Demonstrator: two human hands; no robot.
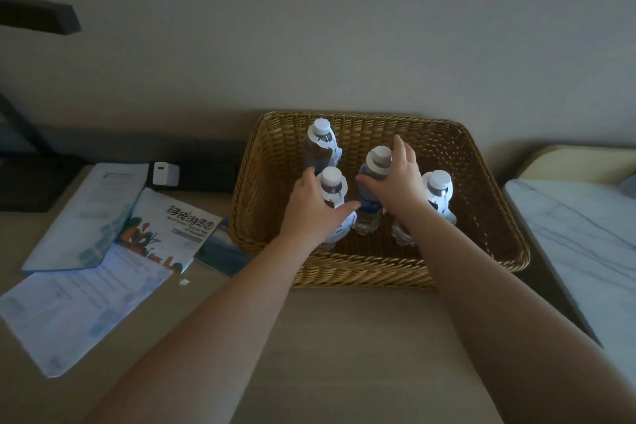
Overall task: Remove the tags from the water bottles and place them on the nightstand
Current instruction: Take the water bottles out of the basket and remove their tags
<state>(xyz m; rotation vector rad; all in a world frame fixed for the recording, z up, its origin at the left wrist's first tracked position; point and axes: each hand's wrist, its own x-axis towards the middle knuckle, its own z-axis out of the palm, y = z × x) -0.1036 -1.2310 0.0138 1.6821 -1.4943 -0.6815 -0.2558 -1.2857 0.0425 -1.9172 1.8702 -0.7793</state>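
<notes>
Several clear water bottles with white caps stand in a wicker basket (481, 182) on a wooden table (344, 337). Each has a white paper tag hanging from its neck. My left hand (315, 208) wraps the front-left bottle (332, 179) below its cap, thumb across the front, and covers most of that bottle's tag (344, 227). My right hand (401, 179) is spread against the middle bottle (378, 157), thumb touching its shoulder and fingers standing up beside the cap. The back-left bottle (321, 134) and the right bottle (438, 186) stand untouched.
Leaflets and a printed booklet (165, 227) lie spread on the table to the left of the basket. A small white charger (165, 174) sits behind them. A white marble-topped surface (585, 234) stands to the right of the table. A plain wall is directly behind the basket.
</notes>
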